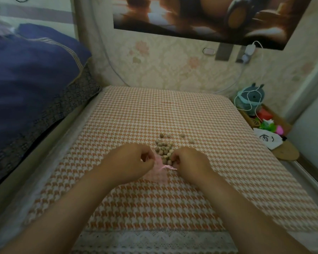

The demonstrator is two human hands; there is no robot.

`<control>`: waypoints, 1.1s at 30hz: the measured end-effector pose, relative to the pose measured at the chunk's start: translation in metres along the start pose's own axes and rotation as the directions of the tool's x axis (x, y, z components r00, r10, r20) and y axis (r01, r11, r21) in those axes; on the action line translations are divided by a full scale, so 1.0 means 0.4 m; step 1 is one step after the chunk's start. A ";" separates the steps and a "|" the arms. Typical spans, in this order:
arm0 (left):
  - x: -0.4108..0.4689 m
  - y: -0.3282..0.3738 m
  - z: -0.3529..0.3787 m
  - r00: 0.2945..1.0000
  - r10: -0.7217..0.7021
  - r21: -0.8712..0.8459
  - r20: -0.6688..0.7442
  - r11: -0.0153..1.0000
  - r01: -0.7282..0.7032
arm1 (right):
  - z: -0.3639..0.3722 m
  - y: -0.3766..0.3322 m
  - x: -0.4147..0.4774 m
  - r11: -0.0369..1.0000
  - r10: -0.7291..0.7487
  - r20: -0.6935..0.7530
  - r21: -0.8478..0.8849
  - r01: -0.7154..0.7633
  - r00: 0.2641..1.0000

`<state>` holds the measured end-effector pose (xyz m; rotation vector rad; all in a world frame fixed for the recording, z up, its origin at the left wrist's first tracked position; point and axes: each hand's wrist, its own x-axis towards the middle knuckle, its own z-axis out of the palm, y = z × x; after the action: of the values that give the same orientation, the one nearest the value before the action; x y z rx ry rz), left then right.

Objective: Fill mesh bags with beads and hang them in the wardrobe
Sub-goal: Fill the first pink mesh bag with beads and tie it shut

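Pink mesh of the bag point(159, 171) lay flat on the cloth-covered table point(173, 110), touching the near edge of the pile of beads point(163, 149), with its ribbon point(170, 167) trailing rightward. The left hand point(134, 161) had its fingers curled and seemed to pinch the bag's mouth. The right hand point(190, 162) was curled at the pile's near edge; whether it held beads could not be told. Doing this well probably meant holding the mouth wide and low against the pile, feeding in a few beads at a time, and keeping the ribbon clear.
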<state>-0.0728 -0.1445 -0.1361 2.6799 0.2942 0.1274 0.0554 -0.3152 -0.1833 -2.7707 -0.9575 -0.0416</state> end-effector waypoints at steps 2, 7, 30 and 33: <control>-0.002 0.000 0.003 1.000 0.013 0.001 0.012 1.000 -0.013 | 0.002 -0.002 -0.002 1.000 0.017 0.006 -0.009 -0.017 1.000; -0.002 0.001 0.005 0.998 0.031 -0.044 0.046 0.999 -0.029 | -0.045 0.010 -0.006 0.977 0.093 -0.069 0.197 -0.078 0.993; 0.026 -0.011 0.016 0.998 0.063 -0.275 0.012 0.960 -0.057 | -0.125 -0.035 -0.021 0.930 -0.153 -0.134 0.315 0.189 0.979; 0.027 -0.010 0.016 0.998 0.069 -0.260 0.006 0.963 -0.065 | -0.099 -0.002 -0.005 0.953 -0.040 -0.109 0.295 0.070 0.993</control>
<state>-0.0623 -0.1414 -0.1432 2.4295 0.1687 0.1549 0.0549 -0.3241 -0.1445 -2.4416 -0.9299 -0.0424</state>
